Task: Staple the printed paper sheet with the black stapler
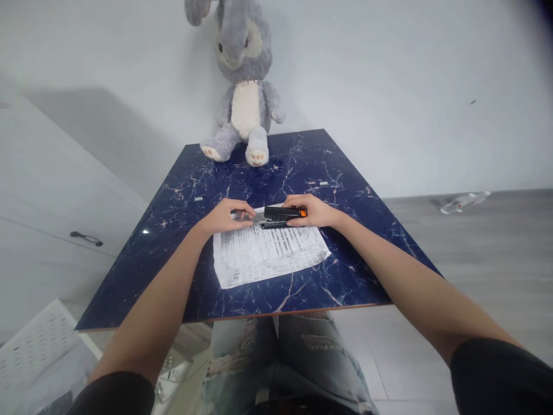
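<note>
A black stapler (283,213) with an orange end lies sideways over the top part of a printed sheet of paper (263,259). My right hand (311,211) is closed around its orange end, thumb on the near side. At the other end, a silver metal part (259,218) sticks out to the left. The thumb and fingers of my left hand (230,215) pinch at this metal part; whether a small piece is between the fingertips I cannot make out. The sheet is creased, and its top edge is partly hidden under my hands and the stapler.
Two small staple strips (198,199) (324,183) lie on the dark blue marbled table (294,300). At the back edge sits a grey plush rabbit (246,109) against the wall. A white perforated container (38,340) stands low at left. A clear plastic item (465,202) lies on the floor at right.
</note>
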Demonstrator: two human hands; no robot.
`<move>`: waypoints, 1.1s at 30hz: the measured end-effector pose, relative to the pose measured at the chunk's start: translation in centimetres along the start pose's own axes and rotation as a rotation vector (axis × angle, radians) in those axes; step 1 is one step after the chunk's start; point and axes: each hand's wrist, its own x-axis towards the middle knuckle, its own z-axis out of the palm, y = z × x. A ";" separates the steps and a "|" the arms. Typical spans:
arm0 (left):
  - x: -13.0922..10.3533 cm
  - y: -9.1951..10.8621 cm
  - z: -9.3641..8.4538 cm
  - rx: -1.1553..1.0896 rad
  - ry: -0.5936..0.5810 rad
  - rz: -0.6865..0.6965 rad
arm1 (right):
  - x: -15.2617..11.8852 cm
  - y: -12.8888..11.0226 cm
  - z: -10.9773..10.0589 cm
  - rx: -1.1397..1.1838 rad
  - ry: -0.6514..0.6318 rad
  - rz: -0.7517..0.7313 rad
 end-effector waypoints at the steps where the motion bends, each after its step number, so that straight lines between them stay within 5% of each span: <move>1: 0.0 0.0 0.0 -0.003 -0.012 0.016 | 0.0 0.0 0.0 -0.002 0.000 -0.002; 23: 0.3 0.2 0.3 0.054 0.013 -0.022 | 0.1 -0.4 -0.2 -0.022 -0.010 -0.004; 26: 0.5 -0.2 0.0 0.277 0.277 -0.192 | 0.1 -0.4 -0.2 -0.016 -0.014 0.002; 30: -0.6 -1.6 -1.6 0.734 0.756 -0.668 | 0.0 -0.4 -0.3 -0.011 -0.019 0.007; 33: -2.1 -3.0 -3.0 0.829 0.703 -0.934 | 0.0 -0.4 -0.2 -0.007 -0.020 0.012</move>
